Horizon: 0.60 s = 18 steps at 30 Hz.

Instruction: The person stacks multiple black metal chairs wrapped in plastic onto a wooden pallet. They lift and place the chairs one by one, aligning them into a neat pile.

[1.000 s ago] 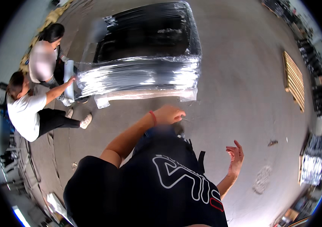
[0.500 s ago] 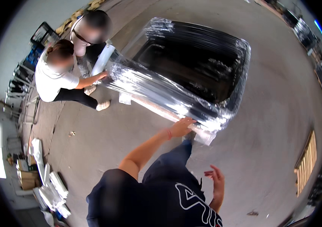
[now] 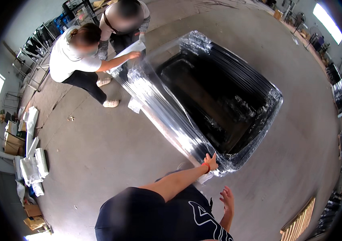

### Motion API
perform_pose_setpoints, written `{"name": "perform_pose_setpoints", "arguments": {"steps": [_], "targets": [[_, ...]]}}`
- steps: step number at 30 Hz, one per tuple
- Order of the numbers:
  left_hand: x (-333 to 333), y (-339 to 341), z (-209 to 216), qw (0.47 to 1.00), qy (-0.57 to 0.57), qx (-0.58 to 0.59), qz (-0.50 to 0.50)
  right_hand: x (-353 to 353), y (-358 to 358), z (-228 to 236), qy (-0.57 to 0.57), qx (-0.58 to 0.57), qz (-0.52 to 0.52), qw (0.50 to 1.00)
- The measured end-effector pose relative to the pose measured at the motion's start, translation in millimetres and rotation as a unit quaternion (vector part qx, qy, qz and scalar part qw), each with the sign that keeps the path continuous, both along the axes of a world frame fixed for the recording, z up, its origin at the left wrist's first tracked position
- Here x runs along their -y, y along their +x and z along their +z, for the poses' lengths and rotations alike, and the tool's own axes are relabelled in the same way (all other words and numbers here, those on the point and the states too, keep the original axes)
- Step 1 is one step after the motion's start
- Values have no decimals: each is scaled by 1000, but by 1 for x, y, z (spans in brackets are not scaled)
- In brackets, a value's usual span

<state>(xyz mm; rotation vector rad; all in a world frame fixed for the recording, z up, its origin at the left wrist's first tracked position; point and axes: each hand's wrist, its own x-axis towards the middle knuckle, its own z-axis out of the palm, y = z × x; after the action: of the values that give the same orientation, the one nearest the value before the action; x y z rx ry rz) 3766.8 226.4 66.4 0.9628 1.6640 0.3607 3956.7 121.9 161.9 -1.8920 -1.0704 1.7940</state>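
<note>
A large black rectangular piece with a sunken dark middle (image 3: 203, 100) stands on the floor, its sides bound in shiny clear stretch film (image 3: 167, 122). At its near corner my left hand (image 3: 211, 161), with a red band at the wrist, touches the wrapped rim, fingers spread. My right hand (image 3: 228, 199) hangs in the air beside my body, holding nothing, its fingers loosely bent and apart. Across at the far left end, a person in a white top (image 3: 72, 58) has a hand on a roll of film (image 3: 136, 47), from which film stretches to the piece.
Another person (image 3: 124, 24) stands behind the roll. White wrapped bundles (image 3: 34, 168) and cardboard boxes (image 3: 14, 138) lie at the left wall. A slatted wooden pallet (image 3: 299, 221) lies at the lower right. Metal racks (image 3: 38, 50) line the far left; dark goods (image 3: 341, 94) line the right wall.
My view has turned, so the wrapped piece appears more tilted and closer. My left hand has shifted from the film-covered side onto the rim at the near corner. The right hand stays free.
</note>
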Motion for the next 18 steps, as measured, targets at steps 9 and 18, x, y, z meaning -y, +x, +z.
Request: {"name": "perform_pose_setpoints", "arguments": {"steps": [9,18], "targets": [[-19,16,-37,968,-146,34,204,-89,9,-27,6,-8,-12,1000],[-53,70,-56,930,-103,82,344,-207,60,-89,298,142,302,894]]}}
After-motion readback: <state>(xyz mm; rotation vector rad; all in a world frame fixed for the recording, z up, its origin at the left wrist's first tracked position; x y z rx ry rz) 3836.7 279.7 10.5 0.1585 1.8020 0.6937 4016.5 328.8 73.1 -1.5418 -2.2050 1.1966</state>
